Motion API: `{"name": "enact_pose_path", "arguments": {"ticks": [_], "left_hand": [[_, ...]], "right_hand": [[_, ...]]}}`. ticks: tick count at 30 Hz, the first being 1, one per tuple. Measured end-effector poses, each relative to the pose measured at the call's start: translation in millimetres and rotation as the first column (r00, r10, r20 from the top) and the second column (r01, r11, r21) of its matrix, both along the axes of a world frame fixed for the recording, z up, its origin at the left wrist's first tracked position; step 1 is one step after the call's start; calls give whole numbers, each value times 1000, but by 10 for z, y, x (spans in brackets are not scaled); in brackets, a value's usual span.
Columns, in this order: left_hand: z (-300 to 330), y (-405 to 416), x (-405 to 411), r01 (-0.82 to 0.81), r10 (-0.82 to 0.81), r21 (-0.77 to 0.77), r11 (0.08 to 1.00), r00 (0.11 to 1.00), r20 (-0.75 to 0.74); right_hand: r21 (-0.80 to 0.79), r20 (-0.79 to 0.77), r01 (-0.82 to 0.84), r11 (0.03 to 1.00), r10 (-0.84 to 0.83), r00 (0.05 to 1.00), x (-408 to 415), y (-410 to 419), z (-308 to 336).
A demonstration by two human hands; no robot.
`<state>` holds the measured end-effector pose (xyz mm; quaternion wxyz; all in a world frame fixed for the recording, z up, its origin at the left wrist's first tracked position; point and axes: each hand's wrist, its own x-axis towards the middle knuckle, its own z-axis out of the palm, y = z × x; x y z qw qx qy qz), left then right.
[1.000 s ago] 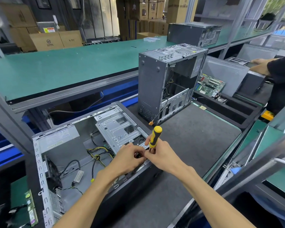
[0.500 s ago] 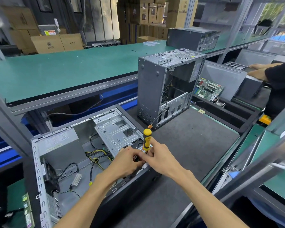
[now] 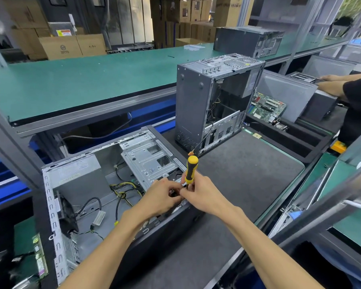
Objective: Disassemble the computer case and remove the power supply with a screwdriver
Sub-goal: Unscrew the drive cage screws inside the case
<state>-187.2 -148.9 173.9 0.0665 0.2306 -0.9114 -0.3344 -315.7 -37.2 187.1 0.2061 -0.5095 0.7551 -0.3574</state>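
Both hands (image 3: 183,195) grip screwdriver (image 3: 191,170) upright at case (image 3: 50,205) edge.

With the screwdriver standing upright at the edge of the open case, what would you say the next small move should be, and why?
Probably keep turning the screwdriver to back the screw out. The right hand grips its yellow handle upright at the near wall of the open case, and the left hand steadies things at the tip. The screw itself is hidden.
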Motion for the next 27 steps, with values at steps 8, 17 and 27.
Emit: {"name": "enact_pose_path", "arguments": {"ticks": [8,17,27], "left_hand": [[-10,4,-9,-22,23,20,1000,999,-35],[-7,-6,15,2,0,26,1000,998,-61],[27,19,18,-23,23,3,1000,998,-61]], "right_hand": [[-78,-42,-8,997,4,999,2,-4,4],[-9,12,-15,1000,15,1000,-7,11,62],[-63,16,-30,998,31,999,-46,-2,85]]}}
